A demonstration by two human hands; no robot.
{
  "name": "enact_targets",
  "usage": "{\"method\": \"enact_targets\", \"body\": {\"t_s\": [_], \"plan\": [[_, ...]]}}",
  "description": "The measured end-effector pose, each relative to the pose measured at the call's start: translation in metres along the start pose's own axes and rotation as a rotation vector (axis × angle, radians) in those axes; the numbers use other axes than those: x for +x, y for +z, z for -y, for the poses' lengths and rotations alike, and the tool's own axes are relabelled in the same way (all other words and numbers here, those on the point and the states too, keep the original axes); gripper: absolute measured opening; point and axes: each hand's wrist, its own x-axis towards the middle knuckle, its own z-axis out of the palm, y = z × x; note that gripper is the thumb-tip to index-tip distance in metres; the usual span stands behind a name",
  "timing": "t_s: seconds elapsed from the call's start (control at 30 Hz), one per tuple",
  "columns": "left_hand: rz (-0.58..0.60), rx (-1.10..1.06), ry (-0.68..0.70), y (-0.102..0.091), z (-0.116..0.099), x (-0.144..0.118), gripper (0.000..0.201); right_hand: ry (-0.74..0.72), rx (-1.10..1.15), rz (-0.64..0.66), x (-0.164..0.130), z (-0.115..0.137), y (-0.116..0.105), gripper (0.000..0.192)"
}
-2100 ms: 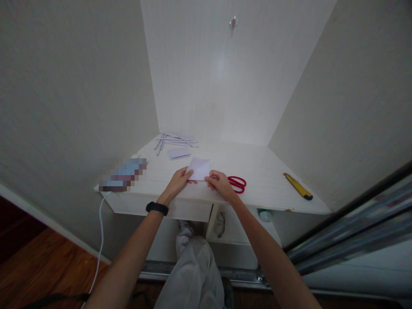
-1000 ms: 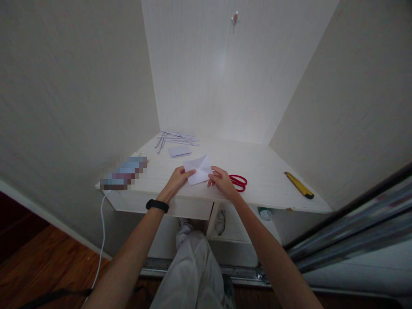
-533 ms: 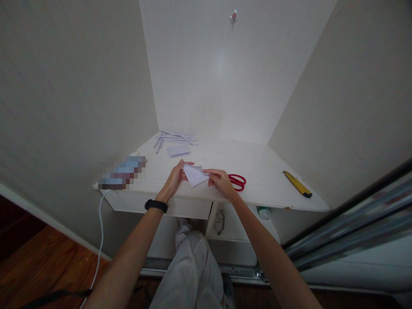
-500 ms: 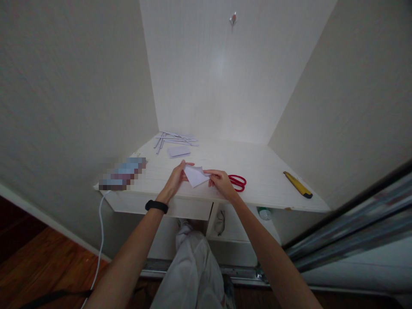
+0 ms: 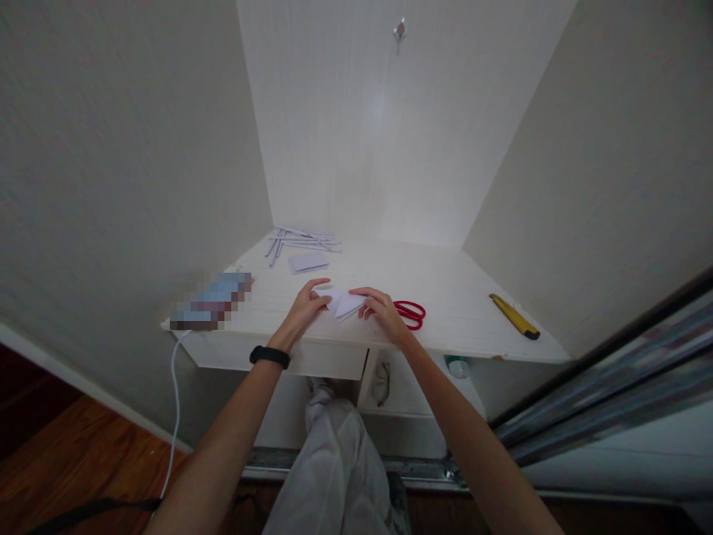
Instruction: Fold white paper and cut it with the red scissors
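Head view, and I count one small folded white paper (image 5: 345,304) lying on the pale wood-grain surface (image 5: 462,297) near its front edge, creased into a pointed shape. My two hands are on it: left hand (image 5: 304,308) at its left edge, fingers curled and pinching that side; right hand (image 5: 384,310) at its right edge, fingers bent, tips pressing the paper down. One black band (image 5: 270,357) wraps my left wrist. Just right of my right hand, one pair of red-handled scissors (image 5: 411,313). Far right, one yellow utility knife (image 5: 514,316), long and slim. At the back left, one loose pile of thin paper strips (image 5: 304,239), and one flat folded paper piece (image 5: 307,262) in front of it.
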Motion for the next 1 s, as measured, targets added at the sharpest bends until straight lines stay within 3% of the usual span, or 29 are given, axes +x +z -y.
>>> {"method": "enact_targets", "body": {"t_s": [0.23,0.4,0.7,0.87,1.0], "plan": [[0.045,-0.013,-0.002,0.001,0.0,0.0,0.065,0.04,-0.067,-0.062,0.001,-0.003,0.004,0.016],[0.142,-0.015,-0.024,0.006,0.002,0.0,0.077,0.06,-0.084,-0.087,0.002,-0.01,0.002,0.019],[0.315,0.074,-0.033,0.004,0.008,0.003,0.043,0.074,-0.092,-0.134,0.005,-0.017,0.0,0.02],[0.282,0.12,-0.001,0.001,0.009,0.005,0.026,0.095,-0.088,-0.116,0.005,-0.018,0.001,0.02],[0.25,0.169,0.026,0.0,0.008,0.006,0.023,0.107,-0.087,-0.107,0.004,-0.016,0.002,0.022]]}}
